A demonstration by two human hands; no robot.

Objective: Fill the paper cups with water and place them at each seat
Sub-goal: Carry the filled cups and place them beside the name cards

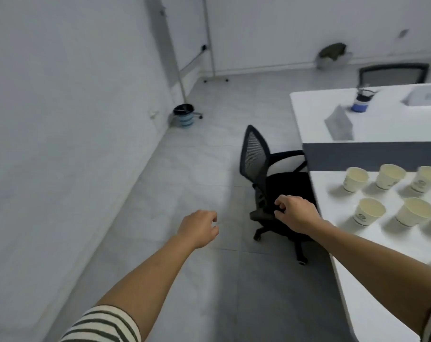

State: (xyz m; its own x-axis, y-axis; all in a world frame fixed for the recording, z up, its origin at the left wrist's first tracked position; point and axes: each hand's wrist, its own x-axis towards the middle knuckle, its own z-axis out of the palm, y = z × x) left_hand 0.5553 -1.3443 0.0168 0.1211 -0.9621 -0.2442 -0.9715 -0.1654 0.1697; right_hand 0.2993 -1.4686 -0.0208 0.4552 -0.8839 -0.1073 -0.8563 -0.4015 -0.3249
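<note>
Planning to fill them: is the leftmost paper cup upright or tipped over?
Upright: the leftmost paper cup stands on its base on the table, rim up.

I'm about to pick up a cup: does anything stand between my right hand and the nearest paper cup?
Nothing visible does. The right hand appears over the black chair, beside the edge of the white table; only bare tabletop lies between it and the nearest paper cup.

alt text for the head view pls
The left hand and right hand, both empty and loosely curled, extend over a grey floor. At right, paper cups stand on a white table beside a black mesh chair.
</note>
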